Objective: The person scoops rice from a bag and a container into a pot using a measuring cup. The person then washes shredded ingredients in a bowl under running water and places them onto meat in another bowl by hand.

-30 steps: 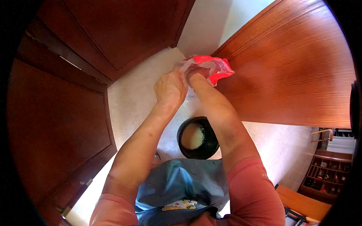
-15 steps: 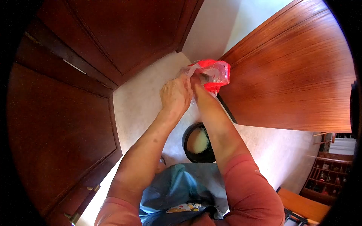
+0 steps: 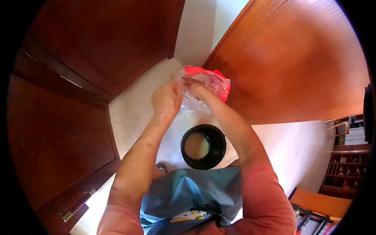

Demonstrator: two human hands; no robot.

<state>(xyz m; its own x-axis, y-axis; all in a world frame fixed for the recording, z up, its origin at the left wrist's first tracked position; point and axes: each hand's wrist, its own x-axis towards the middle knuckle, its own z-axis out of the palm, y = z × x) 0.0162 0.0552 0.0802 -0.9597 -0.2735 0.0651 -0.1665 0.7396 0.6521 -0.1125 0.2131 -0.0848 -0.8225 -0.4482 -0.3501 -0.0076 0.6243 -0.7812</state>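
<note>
A red and clear plastic bag hangs open in front of me, its mouth facing up. My left hand is closed, gripping the bag's left edge. Inside the bag's mouth is my right hand, close to the left one; its fingers are partly covered by clear plastic and blurred, so what they hold does not show. Below both hands, a black bucket stands on the floor near my feet. Cloudy pale liquid lies in it, with white foam or grains along one side.
Dark wooden cabinet doors rise on the left, one with a metal handle. To the right is a large lighter wooden panel. A small orange-topped table and a shelf with compartments stand at lower right.
Both hands and the bag have shifted slightly left in view. My right hand has drawn back a little and its arm has moved aside, so the whole bucket rim now shows.
</note>
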